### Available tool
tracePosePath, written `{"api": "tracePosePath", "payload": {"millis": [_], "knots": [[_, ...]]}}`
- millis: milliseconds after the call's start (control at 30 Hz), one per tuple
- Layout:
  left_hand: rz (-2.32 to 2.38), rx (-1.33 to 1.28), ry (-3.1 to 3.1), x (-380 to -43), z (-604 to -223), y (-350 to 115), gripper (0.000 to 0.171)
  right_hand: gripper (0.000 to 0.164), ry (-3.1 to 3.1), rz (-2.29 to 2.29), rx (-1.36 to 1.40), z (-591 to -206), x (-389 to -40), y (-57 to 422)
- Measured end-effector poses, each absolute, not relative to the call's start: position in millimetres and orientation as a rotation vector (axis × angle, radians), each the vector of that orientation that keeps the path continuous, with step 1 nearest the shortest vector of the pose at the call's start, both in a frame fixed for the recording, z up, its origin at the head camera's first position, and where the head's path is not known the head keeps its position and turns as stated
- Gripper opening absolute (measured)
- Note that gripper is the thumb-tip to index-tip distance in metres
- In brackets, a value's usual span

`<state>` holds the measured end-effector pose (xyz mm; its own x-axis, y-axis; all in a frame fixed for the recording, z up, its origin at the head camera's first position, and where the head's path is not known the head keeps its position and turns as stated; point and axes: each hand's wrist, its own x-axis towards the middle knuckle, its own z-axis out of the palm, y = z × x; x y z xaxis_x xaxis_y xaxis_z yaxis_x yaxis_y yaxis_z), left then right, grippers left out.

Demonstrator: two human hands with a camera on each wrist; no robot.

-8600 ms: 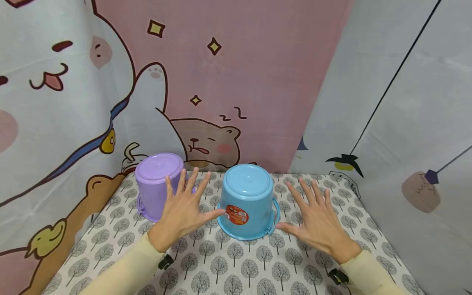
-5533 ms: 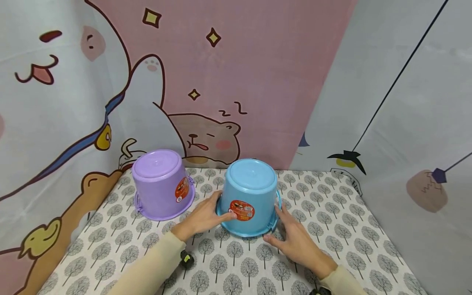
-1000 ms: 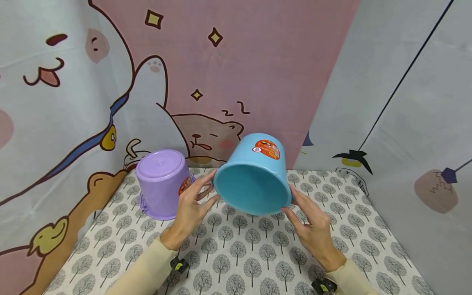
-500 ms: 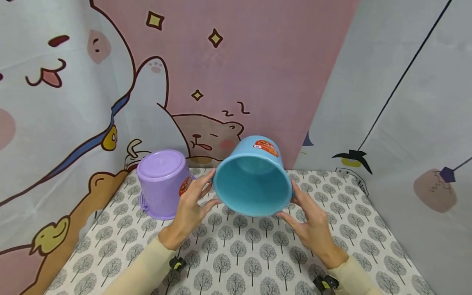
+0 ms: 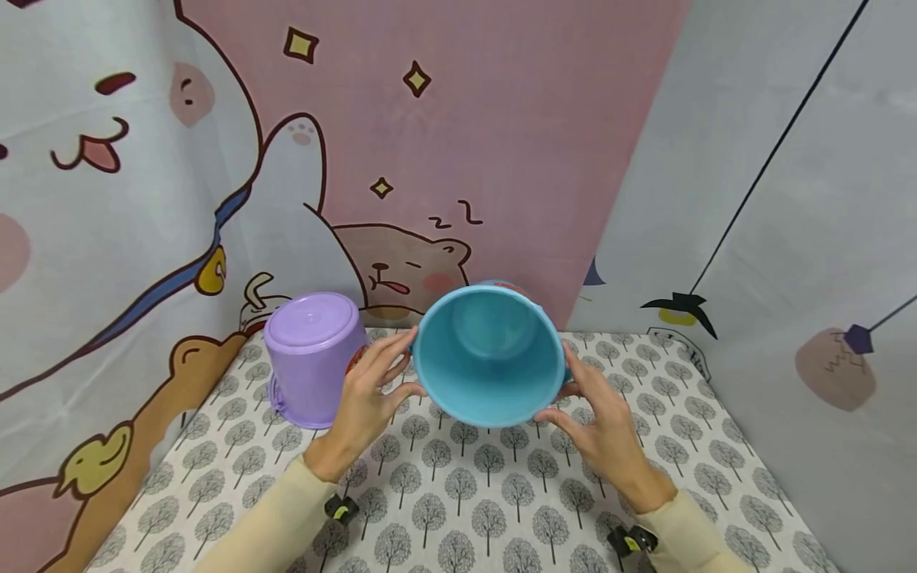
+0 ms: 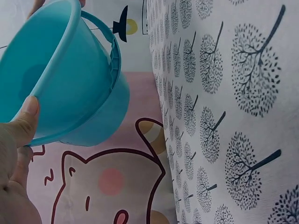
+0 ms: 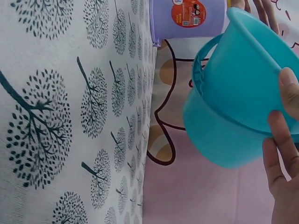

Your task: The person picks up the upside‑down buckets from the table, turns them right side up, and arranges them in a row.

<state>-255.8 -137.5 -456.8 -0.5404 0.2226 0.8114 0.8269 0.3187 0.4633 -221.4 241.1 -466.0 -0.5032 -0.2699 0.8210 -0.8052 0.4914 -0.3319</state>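
Observation:
A light blue plastic bucket [image 5: 490, 358] is held up off the table, tilted so its open mouth faces me in the head view. My left hand [image 5: 368, 398] grips its rim on the left, thumb in front and fingers behind. On the right side, my right hand [image 5: 605, 426] grips the rim the same way. The wrist views show the bucket [image 6: 88, 84] from each side, its handle [image 7: 198, 70] lying along the outer wall. Upside down at the left stands a purple bucket [image 5: 311, 358], close beyond my left hand, its orange label partly hidden by my fingers.
The table is covered with a white tree-print cloth [image 5: 458, 509]. A cartoon-printed curtain [image 5: 501, 159] hangs right behind the table, with white printed curtains along the left and right sides.
The blue bucket, earlier upside down on the table, was taken by both hands and lifted. Over the last second its mouth has tipped further toward me. The purple bucket has stayed put.

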Motion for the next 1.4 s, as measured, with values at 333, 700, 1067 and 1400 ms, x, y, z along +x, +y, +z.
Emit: {"api": "tracePosePath", "payload": {"millis": [333,700,1067,1400], "knots": [[-1.286,-0.923,-1.990,-259,-451,-138,0.103,0.109,-2.130,1.002,0.859,-461,-228,246],[-1.449,-0.878,-2.021,-268,-446,-120,0.095,0.128,-2.112,1.263,0.912,-451,-236,259],[-1.563,-0.793,-2.038,-281,-443,-90,0.089,0.114,-2.192,1.371,0.752,-455,-242,284],[-1.638,-0.748,-2.088,-295,-447,-56,0.075,0.089,-2.225,1.494,0.630,-461,-251,313]]}}
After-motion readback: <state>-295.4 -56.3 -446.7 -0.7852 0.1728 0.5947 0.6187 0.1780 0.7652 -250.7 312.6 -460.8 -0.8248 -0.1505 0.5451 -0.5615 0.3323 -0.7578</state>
